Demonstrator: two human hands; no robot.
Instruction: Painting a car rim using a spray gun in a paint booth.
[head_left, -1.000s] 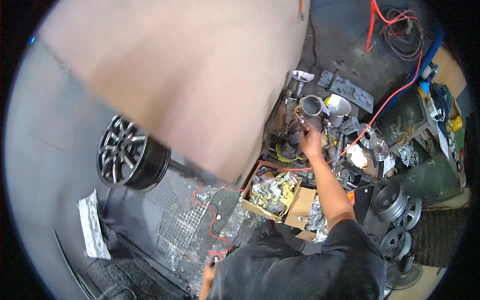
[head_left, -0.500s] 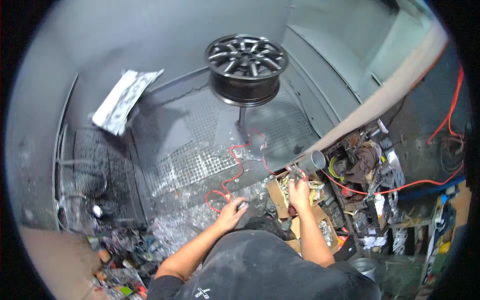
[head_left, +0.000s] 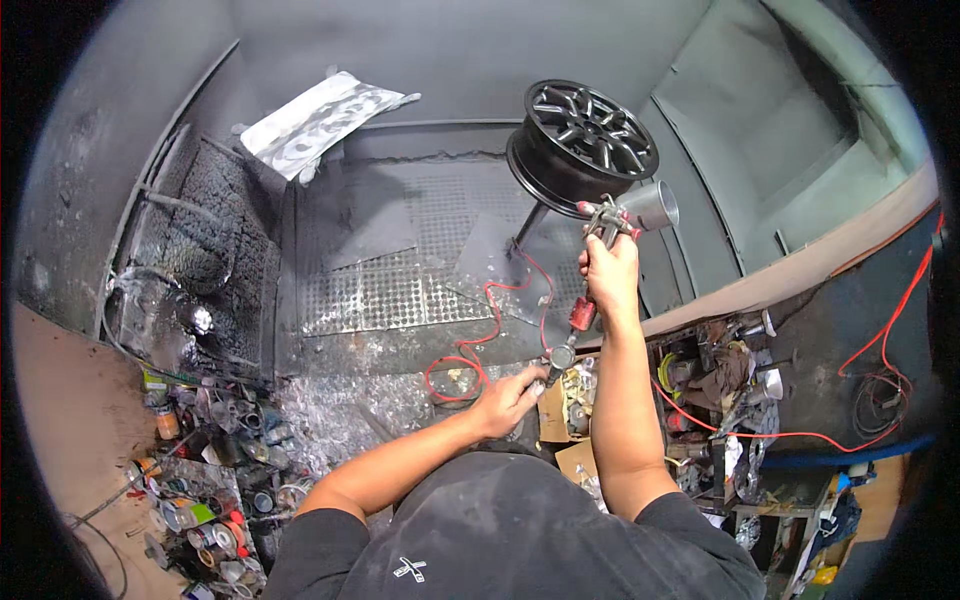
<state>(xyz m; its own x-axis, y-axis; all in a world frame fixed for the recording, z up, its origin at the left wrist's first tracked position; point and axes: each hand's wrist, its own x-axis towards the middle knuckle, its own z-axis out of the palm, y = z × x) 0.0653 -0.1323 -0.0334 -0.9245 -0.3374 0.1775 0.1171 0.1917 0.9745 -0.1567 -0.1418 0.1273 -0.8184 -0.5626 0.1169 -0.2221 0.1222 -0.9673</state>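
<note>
My right hand is closed around a silver spray gun with red knobs and a metal cup, held up below and in front of a black multi-spoke wheel rim on a post. Under the gun hang a red cylindrical fitting and a small round gauge. My left hand, lower down, has its fingers closed on the hose fitting beside that gauge. A red hose snakes over the grated floor.
A spray-spotted white sheet lies at the booth's back left. Cans and tape rolls crowd the lower left. Cardboard boxes and a cluttered shelf stand at the right. A coiled dark hose hangs further right.
My view has swung from the side clutter to the booth. The gun has risen to just below the rim. My left hand has come up toward the gun's gauge.
</note>
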